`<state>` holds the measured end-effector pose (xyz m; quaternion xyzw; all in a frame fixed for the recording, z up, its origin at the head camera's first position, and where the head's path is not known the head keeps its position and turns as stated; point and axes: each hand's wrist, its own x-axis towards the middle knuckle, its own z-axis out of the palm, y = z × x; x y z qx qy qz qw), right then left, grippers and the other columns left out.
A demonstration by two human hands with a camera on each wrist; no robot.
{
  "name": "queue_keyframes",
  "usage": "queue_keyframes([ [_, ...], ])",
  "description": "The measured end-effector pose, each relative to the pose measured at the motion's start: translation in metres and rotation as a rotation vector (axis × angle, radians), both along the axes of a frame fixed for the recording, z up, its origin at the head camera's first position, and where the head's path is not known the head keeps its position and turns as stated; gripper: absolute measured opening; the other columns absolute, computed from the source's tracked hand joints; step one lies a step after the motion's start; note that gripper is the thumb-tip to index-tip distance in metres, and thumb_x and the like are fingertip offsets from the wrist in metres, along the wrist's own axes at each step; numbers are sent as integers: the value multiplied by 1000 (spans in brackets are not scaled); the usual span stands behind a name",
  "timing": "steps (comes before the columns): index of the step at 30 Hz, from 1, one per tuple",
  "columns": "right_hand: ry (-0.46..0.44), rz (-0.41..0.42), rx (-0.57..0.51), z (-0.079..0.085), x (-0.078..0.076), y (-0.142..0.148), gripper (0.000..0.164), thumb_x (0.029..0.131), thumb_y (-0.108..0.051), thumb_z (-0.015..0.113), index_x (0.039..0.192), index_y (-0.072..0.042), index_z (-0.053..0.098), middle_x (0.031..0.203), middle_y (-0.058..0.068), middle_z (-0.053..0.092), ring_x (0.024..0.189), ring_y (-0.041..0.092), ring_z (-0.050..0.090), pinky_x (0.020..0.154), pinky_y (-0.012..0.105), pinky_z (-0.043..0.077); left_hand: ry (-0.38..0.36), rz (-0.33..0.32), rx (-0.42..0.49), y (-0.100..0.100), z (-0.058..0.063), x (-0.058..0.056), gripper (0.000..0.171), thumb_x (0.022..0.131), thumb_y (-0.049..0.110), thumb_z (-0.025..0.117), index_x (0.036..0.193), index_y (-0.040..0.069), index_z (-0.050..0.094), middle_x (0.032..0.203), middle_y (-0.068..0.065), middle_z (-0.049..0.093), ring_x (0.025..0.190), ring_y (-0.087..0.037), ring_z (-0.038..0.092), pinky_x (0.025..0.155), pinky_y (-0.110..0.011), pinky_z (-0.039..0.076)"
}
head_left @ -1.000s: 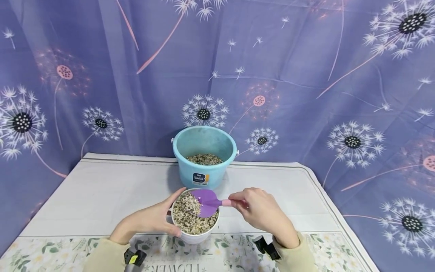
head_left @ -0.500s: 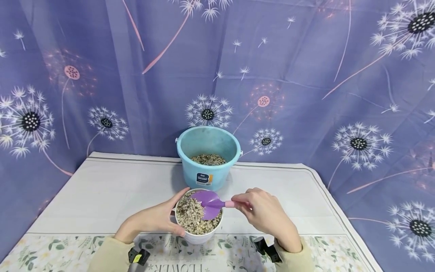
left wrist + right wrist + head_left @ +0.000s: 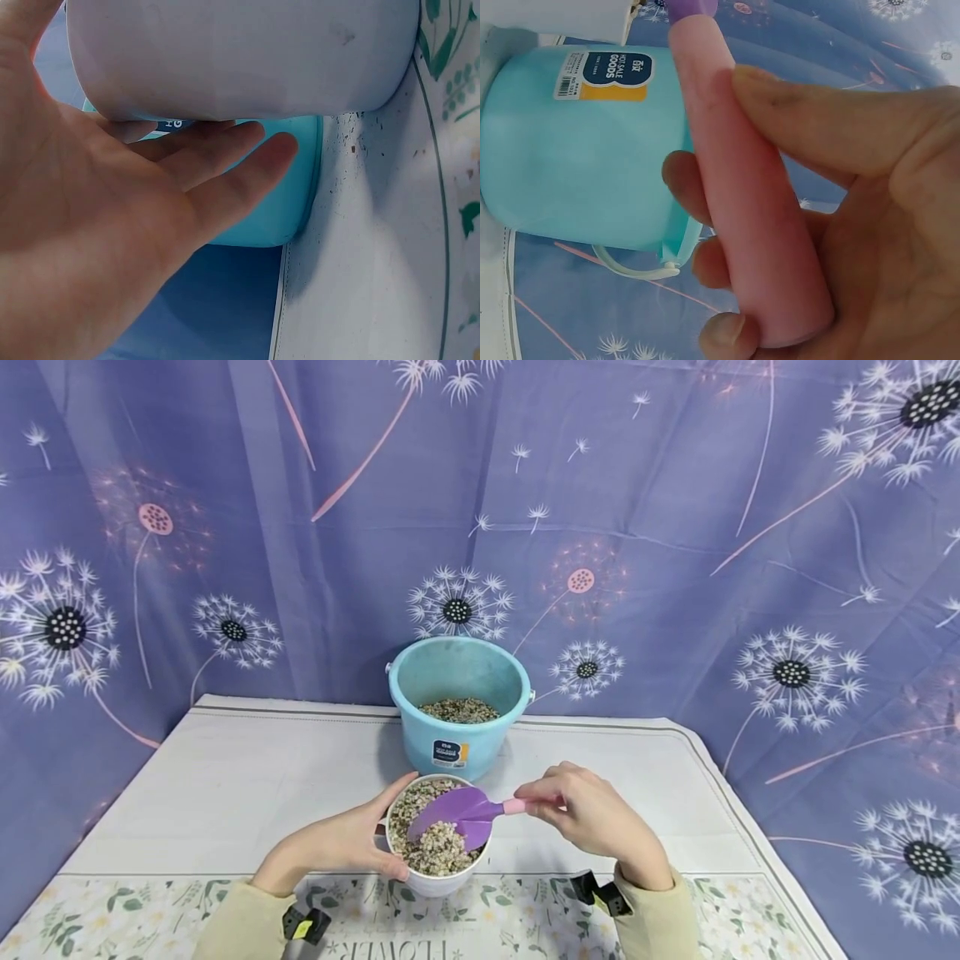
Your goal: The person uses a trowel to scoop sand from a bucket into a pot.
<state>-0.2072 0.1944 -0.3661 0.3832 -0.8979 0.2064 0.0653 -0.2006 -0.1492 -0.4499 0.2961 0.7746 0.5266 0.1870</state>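
A white pot (image 3: 438,885), filled with pale, speckled granular potting mix (image 3: 442,852), stands in front of the blue bucket (image 3: 457,747). My left hand (image 3: 348,842) holds the pot from the left, thumb at the near side and fingers reaching round the far side. In the left wrist view, those fingers (image 3: 225,169) lie along the pot wall (image 3: 240,56). With my right hand (image 3: 592,810) I grip the pink handle (image 3: 742,195) of a small trowel, whose purple blade (image 3: 457,810) dips into the mix, its tip buried. A loose heap lies against the blade's near edge.
The bucket holds more of the same mix (image 3: 459,711) at its bottom. Dark crumbs (image 3: 352,146) dot the white tablecloth (image 3: 285,777) beside the pot. A purple dandelion-print curtain (image 3: 337,577) hangs right behind the table.
The trowel blade has swung toward the pot's near left, and the heap of mix has shifted nearer the front rim. My right hand has risen slightly; my left keeps its hold.
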Motion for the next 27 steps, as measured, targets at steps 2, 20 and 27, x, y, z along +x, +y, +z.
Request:
queue_keyframes([
  [2,8,13,-2,-1,-2,1,20,88,-16,73,107,-22,76,84,-18,63,74,2,51,65,26,46,6,5,-10,0,0,0,125,74,37,87,157,13,-2,158,-25,14,141,-41,23,111,-59,21],
  [20,36,84,-45,4,-7,4,26,84,-8,75,108,-18,76,92,-12,66,86,7,53,74,28,48,16,10,-28,0,3,1,123,75,38,86,158,14,-2,158,-24,15,140,-39,25,110,-58,24],
  [27,148,90,-84,3,-8,6,29,79,-7,80,105,-21,77,93,-12,65,86,7,50,72,28,45,21,8,-34,1,1,1,121,75,35,86,158,19,0,160,-20,15,141,-37,25,111,-57,24],
])
